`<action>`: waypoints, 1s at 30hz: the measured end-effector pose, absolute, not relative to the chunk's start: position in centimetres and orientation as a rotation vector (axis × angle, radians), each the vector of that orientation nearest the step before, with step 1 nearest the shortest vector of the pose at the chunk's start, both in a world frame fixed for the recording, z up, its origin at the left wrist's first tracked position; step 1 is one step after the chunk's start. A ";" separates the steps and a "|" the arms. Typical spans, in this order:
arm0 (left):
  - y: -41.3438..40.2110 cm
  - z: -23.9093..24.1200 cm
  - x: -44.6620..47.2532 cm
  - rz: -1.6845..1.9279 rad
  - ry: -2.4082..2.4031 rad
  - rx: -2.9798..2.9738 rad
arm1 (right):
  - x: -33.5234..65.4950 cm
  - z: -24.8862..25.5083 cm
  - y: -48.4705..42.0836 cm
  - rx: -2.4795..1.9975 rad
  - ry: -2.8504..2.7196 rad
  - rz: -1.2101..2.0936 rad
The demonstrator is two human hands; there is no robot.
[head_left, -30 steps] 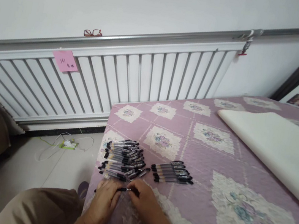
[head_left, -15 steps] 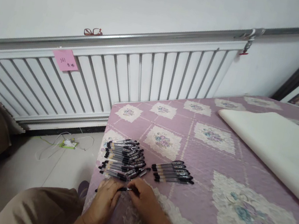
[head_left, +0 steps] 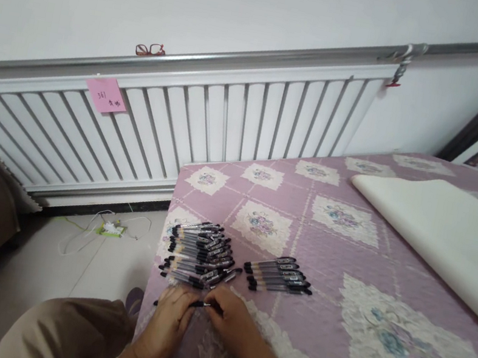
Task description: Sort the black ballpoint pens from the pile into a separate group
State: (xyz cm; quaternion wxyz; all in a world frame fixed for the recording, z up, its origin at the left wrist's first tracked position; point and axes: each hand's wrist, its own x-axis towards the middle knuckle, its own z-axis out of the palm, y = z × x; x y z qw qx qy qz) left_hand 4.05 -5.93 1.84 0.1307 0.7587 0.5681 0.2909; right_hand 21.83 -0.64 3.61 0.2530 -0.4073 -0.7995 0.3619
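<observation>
A pen (head_left: 198, 304) with a black grip lies in my left hand (head_left: 171, 312), its bare metal tip pointing right. The fingers are wrapped round its barrel, and its dark rear end sticks out to the left. My right hand (head_left: 226, 316) is closed right at the tip, pinching what looks like a black pen cap (head_left: 215, 307), mostly hidden by the fingers. Just beyond my hands lies a large pile of clear, black-capped pens (head_left: 198, 252). To its right is a smaller group of similar pens (head_left: 278, 275), side by side.
A purple floral cloth (head_left: 316, 316) covers the table. A folded cream sheet (head_left: 442, 233) lies on the right. Behind stands a white radiator (head_left: 230, 122) with a pink note (head_left: 106, 95); glasses (head_left: 150, 50) rest on the pipe above. A power strip (head_left: 112, 229) lies on the floor.
</observation>
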 end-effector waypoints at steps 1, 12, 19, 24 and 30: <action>-5.9 1.8 4.0 0.842 1.646 2.198 | 21.8 3.6 -0.6 -1.116 -2.186 0.980; -6.0 1.5 4.0 0.840 1.633 2.205 | 21.9 3.5 -0.7 -1.153 -2.378 0.813; -5.9 1.6 4.0 0.838 1.628 2.227 | 21.8 3.7 -0.9 -1.177 -2.422 0.752; -6.0 1.6 4.1 0.837 1.635 2.236 | 21.9 4.0 -1.2 -1.190 -2.396 0.777; -5.9 1.5 4.0 0.817 1.638 2.233 | 21.8 3.4 -1.1 -1.217 -2.431 0.702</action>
